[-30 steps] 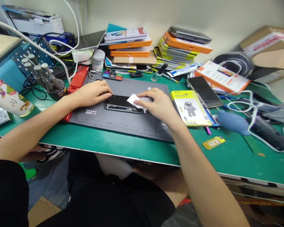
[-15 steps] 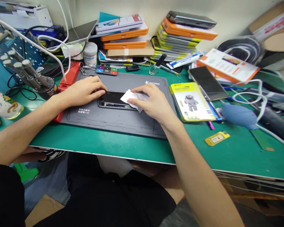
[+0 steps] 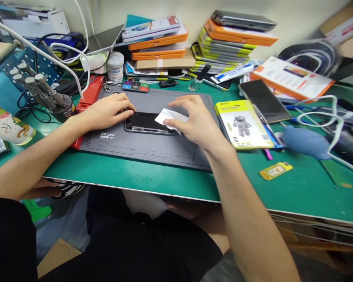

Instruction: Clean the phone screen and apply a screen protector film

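Observation:
A black smartphone (image 3: 141,122) lies screen up on a grey work mat (image 3: 153,150). At its left end, my left hand (image 3: 113,111) has curled fingers and the thumb against the edge, holding the phone in place. A white wipe (image 3: 167,116) rests over the phone's right part. My right hand (image 3: 197,117) is over the wipe with thumb and fingers spread apart. Its thumb touches the wipe, while the forefinger is raised off it. The part of the wipe under the palm is hidden.
A yellow battery package (image 3: 242,125) lies right of the mat, near another dark phone (image 3: 264,101) and a blue air blower (image 3: 306,141). Stacked boxes (image 3: 161,39) stand behind. To the left are a screwdriver holder (image 3: 63,111) and a red tool (image 3: 91,94).
My right hand has loosened: its fingers have spread and lifted from the wipe, which stays on the phone. My left hand remains at the phone's left end. The whole view has shifted slightly.

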A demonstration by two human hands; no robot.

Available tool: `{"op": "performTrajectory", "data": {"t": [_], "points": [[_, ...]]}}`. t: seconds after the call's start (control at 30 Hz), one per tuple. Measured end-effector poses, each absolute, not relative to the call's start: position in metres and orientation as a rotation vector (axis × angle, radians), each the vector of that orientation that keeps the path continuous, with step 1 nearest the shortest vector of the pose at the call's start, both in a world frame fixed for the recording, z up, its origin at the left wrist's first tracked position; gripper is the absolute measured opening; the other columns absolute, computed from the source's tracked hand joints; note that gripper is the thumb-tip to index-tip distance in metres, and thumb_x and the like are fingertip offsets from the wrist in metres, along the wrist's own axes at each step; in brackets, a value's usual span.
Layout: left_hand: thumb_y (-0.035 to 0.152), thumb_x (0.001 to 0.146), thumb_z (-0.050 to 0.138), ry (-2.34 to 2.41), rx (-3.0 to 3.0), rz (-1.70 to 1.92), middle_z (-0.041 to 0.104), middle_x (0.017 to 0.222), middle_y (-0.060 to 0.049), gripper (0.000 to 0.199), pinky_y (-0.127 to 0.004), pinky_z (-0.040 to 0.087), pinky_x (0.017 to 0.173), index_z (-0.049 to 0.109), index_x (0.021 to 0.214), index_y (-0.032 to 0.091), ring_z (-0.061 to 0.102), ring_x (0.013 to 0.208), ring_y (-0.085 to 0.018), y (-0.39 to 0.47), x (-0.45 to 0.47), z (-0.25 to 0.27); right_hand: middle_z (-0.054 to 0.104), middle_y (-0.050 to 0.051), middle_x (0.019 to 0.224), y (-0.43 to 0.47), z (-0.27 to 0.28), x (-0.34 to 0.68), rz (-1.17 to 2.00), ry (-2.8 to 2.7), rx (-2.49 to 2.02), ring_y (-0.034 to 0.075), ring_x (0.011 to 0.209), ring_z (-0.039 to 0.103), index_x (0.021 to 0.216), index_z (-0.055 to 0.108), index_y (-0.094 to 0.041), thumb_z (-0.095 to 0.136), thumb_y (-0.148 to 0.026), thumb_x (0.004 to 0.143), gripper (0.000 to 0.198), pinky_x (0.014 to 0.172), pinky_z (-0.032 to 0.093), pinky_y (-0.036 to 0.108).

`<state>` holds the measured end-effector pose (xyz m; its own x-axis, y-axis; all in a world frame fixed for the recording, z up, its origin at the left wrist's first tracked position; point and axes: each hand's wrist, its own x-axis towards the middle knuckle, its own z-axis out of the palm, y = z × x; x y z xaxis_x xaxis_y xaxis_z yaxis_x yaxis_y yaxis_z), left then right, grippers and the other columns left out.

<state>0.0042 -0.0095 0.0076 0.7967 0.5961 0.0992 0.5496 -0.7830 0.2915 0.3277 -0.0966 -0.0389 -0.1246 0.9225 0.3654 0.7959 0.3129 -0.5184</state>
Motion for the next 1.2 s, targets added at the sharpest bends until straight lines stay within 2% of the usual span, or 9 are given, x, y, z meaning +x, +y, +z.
{"op": "performTrajectory", "data": {"t": [0.23, 0.37, 0.57, 0.73, 0.83, 0.93, 1.0, 1.1, 1.2], "points": [[0.052, 0.111, 0.043, 0.865, 2.749, 0.282, 0.070, 0.133, -0.012, 0.050, -0.045, 0.050, 0.117, 0.076, 0.133, 0.022, 0.066, 0.129, -0.030, -0.010, 0.004, 0.009, 0.066, 0.015, 0.151, -0.098, -0.038, 0.331, 0.204, -1.913, -1.556, 0.040, 0.149, 0.059, 0.138, 0.073, -0.030, 0.079, -0.053, 0.096, 0.048, 0.126, 0.050, 0.064], [0.052, 0.112, 0.043, 0.852, 2.752, 0.293, 0.070, 0.133, -0.013, 0.050, -0.045, 0.051, 0.117, 0.076, 0.133, 0.022, 0.067, 0.128, -0.030, -0.009, 0.003, 0.009, 0.064, 0.016, 0.156, -0.104, -0.037, 0.324, 0.290, -1.960, -1.482, 0.041, 0.153, 0.056, 0.140, 0.073, -0.027, 0.081, -0.048, 0.094, 0.052, 0.129, 0.044, 0.066], [0.051, 0.111, 0.045, 0.882, 2.716, 0.296, 0.070, 0.133, -0.012, 0.047, -0.045, 0.051, 0.117, 0.077, 0.131, 0.022, 0.067, 0.128, -0.030, -0.011, 0.005, 0.010, 0.062, 0.016, 0.164, -0.105, -0.037, 0.307, 0.330, -2.026, -1.467, 0.043, 0.160, 0.050, 0.147, 0.070, -0.029, 0.082, -0.052, 0.094, 0.059, 0.134, 0.034, 0.072], [0.045, 0.110, 0.046, 0.888, 2.672, 0.342, 0.073, 0.132, -0.011, 0.044, -0.042, 0.052, 0.116, 0.079, 0.127, 0.022, 0.070, 0.127, -0.028, -0.008, 0.005, 0.008, 0.050, 0.017, 0.179, -0.098, -0.035, 0.297, 0.305, -2.120, -1.478, 0.042, 0.171, 0.037, 0.159, 0.064, -0.027, 0.079, -0.054, 0.099, 0.068, 0.139, 0.022, 0.072], [0.037, 0.109, 0.046, 0.930, 2.579, 0.445, 0.079, 0.123, -0.009, 0.039, -0.039, 0.054, 0.113, 0.079, 0.124, 0.021, 0.074, 0.119, -0.024, -0.008, 0.005, 0.007, 0.041, 0.021, 0.184, -0.099, -0.034, 0.302, 0.328, -2.139, -1.503, 0.043, 0.175, 0.029, 0.166, 0.058, -0.021, 0.081, -0.056, 0.098, 0.080, 0.140, 0.021, 0.071], [0.031, 0.107, 0.047, 1.044, 2.442, 0.602, 0.082, 0.104, -0.006, 0.034, -0.034, 0.056, 0.099, 0.078, 0.114, 0.020, 0.075, 0.099, -0.020, -0.011, 0.005, 0.007, 0.042, 0.023, 0.183, -0.103, -0.038, 0.318, 0.346, -2.106, -1.550, 0.044, 0.175, 0.028, 0.167, 0.058, -0.019, 0.082, -0.058, 0.096, 0.084, 0.140, 0.023, 0.071], [0.029, 0.105, 0.047, 1.122, 2.416, 0.703, 0.081, 0.097, -0.006, 0.031, -0.033, 0.055, 0.090, 0.076, 0.101, 0.019, 0.072, 0.089, -0.019, -0.014, 0.006, 0.008, 0.043, 0.022, 0.182, -0.105, -0.040, 0.330, 0.343, -2.085, -1.583, 0.045, 0.173, 0.031, 0.166, 0.059, -0.022, 0.082, -0.059, 0.095, 0.083, 0.138, 0.025, 0.074], [0.027, 0.102, 0.046, 1.191, 2.414, 0.774, 0.076, 0.087, -0.006, 0.031, -0.034, 0.052, 0.084, 0.069, 0.083, 0.020, 0.065, 0.083, -0.019, -0.018, 0.008, 0.010, 0.045, 0.021, 0.182, -0.100, -0.041, 0.334, 0.298, -2.102, -1.585, 0.048, 0.173, 0.031, 0.165, 0.061, -0.026, 0.085, -0.062, 0.093, 0.084, 0.136, 0.025, 0.078], [0.028, 0.099, 0.047, 1.213, 2.441, 0.738, 0.070, 0.077, -0.004, 0.030, -0.036, 0.049, 0.082, 0.063, 0.074, 0.022, 0.060, 0.078, -0.020, -0.019, 0.009, 0.011, 0.047, 0.021, 0.181, -0.081, -0.038, 0.312, 0.276, -2.164, -1.552, 0.049, 0.172, 0.033, 0.163, 0.064, -0.025, 0.086, -0.063, 0.092, 0.084, 0.137, 0.024, 0.079]]}}
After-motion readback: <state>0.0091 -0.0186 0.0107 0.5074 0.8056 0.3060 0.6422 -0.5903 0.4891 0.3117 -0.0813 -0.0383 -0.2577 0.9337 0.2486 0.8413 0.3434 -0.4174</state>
